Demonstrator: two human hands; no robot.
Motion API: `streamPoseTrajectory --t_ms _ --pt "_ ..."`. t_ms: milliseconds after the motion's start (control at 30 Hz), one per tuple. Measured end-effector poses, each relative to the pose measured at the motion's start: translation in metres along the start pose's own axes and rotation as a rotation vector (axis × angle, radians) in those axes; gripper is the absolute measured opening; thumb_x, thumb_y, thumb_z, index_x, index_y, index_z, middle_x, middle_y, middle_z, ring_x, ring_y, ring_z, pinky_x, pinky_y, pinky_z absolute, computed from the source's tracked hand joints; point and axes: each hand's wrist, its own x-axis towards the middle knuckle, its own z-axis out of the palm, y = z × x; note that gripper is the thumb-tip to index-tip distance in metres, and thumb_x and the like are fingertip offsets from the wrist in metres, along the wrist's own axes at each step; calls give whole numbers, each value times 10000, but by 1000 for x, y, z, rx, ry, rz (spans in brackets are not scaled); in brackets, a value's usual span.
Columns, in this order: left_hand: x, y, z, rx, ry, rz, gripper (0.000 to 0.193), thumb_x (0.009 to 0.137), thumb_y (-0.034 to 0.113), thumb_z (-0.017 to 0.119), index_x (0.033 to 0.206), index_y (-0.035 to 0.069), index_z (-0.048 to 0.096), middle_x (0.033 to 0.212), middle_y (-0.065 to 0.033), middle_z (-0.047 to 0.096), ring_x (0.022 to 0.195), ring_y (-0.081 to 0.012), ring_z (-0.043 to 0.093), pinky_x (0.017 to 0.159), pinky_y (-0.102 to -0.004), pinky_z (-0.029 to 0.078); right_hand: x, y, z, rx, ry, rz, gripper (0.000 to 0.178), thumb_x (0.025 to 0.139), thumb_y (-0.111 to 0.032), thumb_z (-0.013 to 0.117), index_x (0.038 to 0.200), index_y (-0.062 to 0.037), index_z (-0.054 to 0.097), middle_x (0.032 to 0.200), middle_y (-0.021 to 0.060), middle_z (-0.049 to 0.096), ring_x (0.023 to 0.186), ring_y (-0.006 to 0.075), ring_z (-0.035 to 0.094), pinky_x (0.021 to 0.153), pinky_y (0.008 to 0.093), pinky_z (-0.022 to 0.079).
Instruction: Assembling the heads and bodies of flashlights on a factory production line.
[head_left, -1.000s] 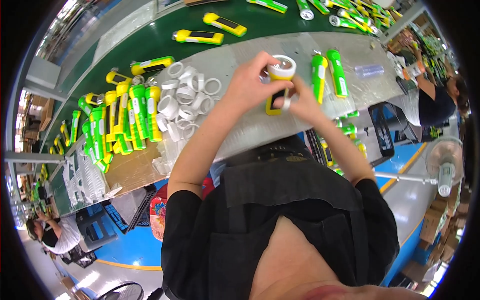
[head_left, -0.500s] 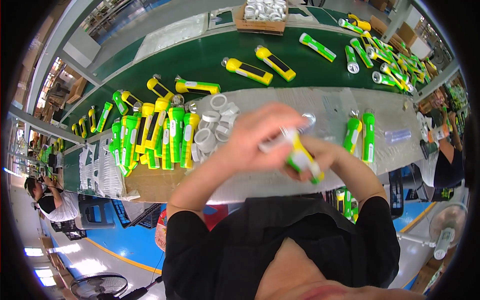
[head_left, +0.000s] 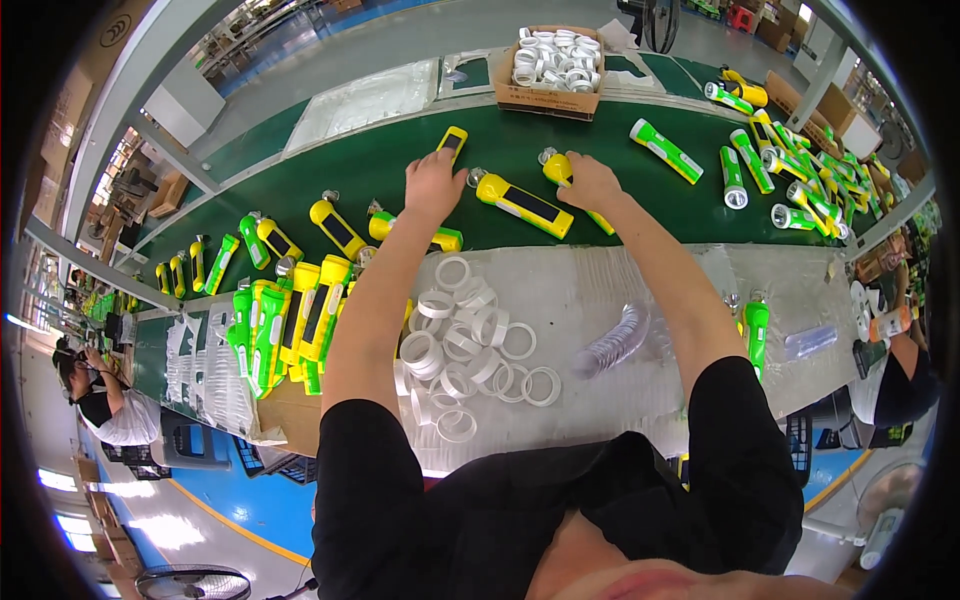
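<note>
Both my arms reach out over the green belt. My left hand (head_left: 434, 186) is closed around a yellow flashlight (head_left: 455, 139), whose end with a dark panel sticks out beyond my fingers. My right hand (head_left: 591, 186) grips another yellow flashlight (head_left: 556, 170) across its middle; its head and lower end show on either side. Between the hands, a yellow flashlight with a dark panel (head_left: 522, 206) lies on the belt. Nearer me, loose white rings (head_left: 487, 327) are spread on the grey work surface (head_left: 560, 280). A row of clear plastic discs (head_left: 615, 343) lies right of them.
Yellow and green flashlights (head_left: 268, 335) are piled at the left, partly behind my left arm. More flashlights (head_left: 800, 165) heap at the far right. A cardboard box of white rings (head_left: 548, 100) stands beyond the belt. Other people (head_left: 105, 385) sit at both sides.
My hands, earlier together over the work surface around a green-and-yellow flashlight, have parted and moved forward to the belt. Each grips a flashlight there. The view has shifted, uncovering the rings and discs.
</note>
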Motion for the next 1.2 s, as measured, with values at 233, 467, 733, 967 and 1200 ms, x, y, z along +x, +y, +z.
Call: streamPoseTrajectory --t_ms 233,467,733,967,1200 --pt "-36 137 -53 -1379 -342 -616 740 930 581 497 1341 -33 450 1234 -175 572 1193 -245 545 930 -380 486 -104 -8 -46 473 261 -192 657 763 -289 620 1336 -43 414 1113 217 623 1028 385 605 865 426 483" --pt "-99 204 -74 -2111 -339 -888 471 902 466 634 1091 41 562 921 -53 637 845 -170 627 750 -335 517 -244 -45 -59 394 252 -164 674 851 -417 685 1324 -63 360 1124 171 627 1005 378 625 836 417 501" --pt "-186 221 -134 -1407 -102 -182 189 943 250 581 998 81 647 793 -31 613 673 -135 519 617 -267 390 -348 -57 -22 1342 -186 -72 529 913 -338 631 1293 -47 407 1018 94 560 871 164 583 732 313 491" --pt "-233 228 -143 -1065 -123 397 423 1004 339 354 1102 75 669 1127 -83 654 1123 -301 524 981 -411 338 -379 -68 15 1701 -395 -10 496 961 -355 575 1303 -41 401 1016 70 559 850 148 588 705 297 498" --pt "-221 233 -114 -1186 -191 37 394 930 297 565 1216 27 590 1221 -155 592 1138 -319 525 961 -435 359 -384 -55 3 1771 -161 86 431 972 -337 524 1309 -90 417 941 121 584 792 186 584 710 326 494"
